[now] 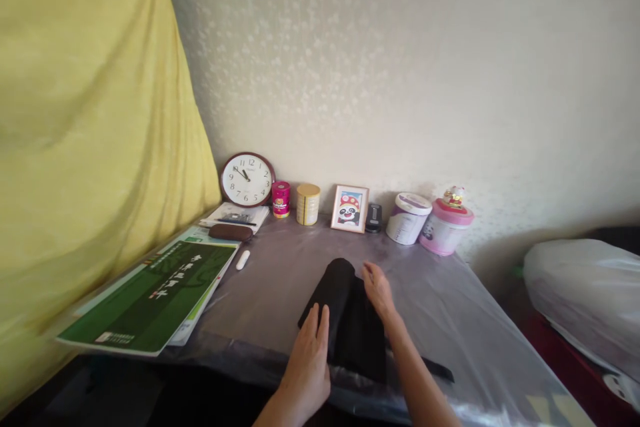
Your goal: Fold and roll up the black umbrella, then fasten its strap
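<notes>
A black cloth (345, 320), partly rolled or folded over, lies near the front edge of the table. My left hand (310, 360) rests against its left side, with the fingers stretched out and slightly apart. At the far right edge of the cloth, my right hand (379, 290) has its fingers bent together on the fabric; the fingertips are partly hidden. A dark strap (438, 369) sticks out to the right, beyond my right forearm.
A plastic-covered table (280, 293) carries green booklets (165, 293), a brown case (230, 233) and a small white object (243, 260) at left. Along the wall stand a clock (248, 179), tins (308, 204), a framed panda picture (350, 209) and tubs (409, 219). A yellow curtain (90, 113) hangs left.
</notes>
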Available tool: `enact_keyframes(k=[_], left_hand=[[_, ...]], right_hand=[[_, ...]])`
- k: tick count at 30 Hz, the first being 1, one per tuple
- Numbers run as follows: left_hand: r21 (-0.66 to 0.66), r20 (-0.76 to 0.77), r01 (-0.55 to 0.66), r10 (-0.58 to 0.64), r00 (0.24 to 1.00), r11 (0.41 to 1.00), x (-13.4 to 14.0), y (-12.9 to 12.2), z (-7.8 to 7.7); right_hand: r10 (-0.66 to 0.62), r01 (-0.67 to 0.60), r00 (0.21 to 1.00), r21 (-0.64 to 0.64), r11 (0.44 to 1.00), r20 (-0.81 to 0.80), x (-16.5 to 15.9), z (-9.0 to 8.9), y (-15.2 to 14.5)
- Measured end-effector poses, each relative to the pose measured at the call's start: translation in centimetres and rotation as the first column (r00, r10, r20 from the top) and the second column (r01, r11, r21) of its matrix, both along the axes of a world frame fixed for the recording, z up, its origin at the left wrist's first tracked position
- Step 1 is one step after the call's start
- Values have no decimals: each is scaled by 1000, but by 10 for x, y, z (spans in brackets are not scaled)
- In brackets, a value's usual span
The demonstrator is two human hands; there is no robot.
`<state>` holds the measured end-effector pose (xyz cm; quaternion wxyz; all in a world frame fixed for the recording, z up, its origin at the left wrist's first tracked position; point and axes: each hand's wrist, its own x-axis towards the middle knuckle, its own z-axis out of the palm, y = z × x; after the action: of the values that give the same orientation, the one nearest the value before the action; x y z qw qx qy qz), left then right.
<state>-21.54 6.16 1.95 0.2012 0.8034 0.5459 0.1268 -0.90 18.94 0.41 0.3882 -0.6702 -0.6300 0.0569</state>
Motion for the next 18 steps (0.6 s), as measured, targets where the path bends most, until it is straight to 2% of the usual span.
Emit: enact_keyframes(k=[2, 4, 8, 10, 12, 14, 18], left_hand=[[24, 24, -3, 2, 1000, 1000, -2, 0, -3], [26, 39, -8, 7, 999, 1000, -3, 1, -4], [22, 104, -6, 3, 995, 1000, -4, 3, -6], [13, 159, -9, 7, 987, 1000, -6, 5, -8], [-3, 214, -12, 12, 977, 1000, -7, 6, -10], [-18, 255, -12, 16, 967, 1000, -8, 8, -12], [-17, 289, -15, 19, 957, 1000, -8, 10, -15]], right_hand=[[-101, 98, 992, -36, 995, -77, 23, -2, -20], [-159, 137, 975, -141, 981, -156, 40, -4, -41], [-202, 27, 889, -395, 918, -410, 46, -3, -72], [-233, -16, 843, -455, 890, -486, 40, 0, -79], [-239, -27, 828, -462, 887, -507, 32, 4, -82], [-216, -23, 834, -423, 906, -508, 25, 6, -82], [-197, 64, 883, -306, 950, -427, 15, 6, -75]])
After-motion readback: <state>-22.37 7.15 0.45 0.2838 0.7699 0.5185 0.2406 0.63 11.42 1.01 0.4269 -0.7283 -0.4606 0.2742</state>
